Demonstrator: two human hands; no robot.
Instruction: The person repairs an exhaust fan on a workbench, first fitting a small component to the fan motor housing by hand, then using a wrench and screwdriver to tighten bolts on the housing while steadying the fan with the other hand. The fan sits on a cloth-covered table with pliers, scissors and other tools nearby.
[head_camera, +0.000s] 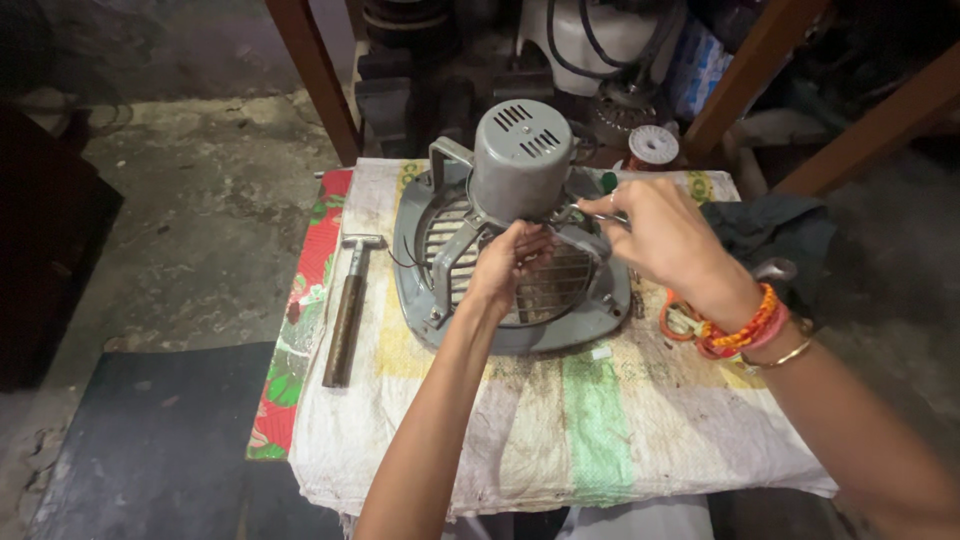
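1. Setting: dim workshop with a rough concrete floor (200, 220). A small table (640, 450) is covered with a stained white sack cloth that has a green stripe; a red floral cloth (300, 330) shows along its left edge. Wooden legs and dark machine parts stand behind.
2. Work piece: a grey exhaust fan unit (510, 250) lies face down near the back middle of the table, with its domed motor housing (520, 155) pointing up. Laid this way, the flat frame rests steadily and the motor side is open to reach.
3. Left hand (515, 260): fingers curled narrow at the base of the motor housing, over the grille; it seems to grip or steady a bracket arm. What is pinched is hidden.
4. Right hand (665, 240): fingers closed on a thin wire-like piece beside the housing, just right of the left hand. A green-tipped object pokes up behind it; identity unclear.
5. Appearance of fan: rounded-square grey frame, dusty horizontal grille bars, slotted vents on top of the housing, paint dull and worn.
6. Nearby: hammer (345, 310) lying left of the fan, handle toward the viewer, within reach; orange-handled tool (680, 320) partly under the right wrist; dark cloth (770, 230) at right; wire spool (653, 146) behind.
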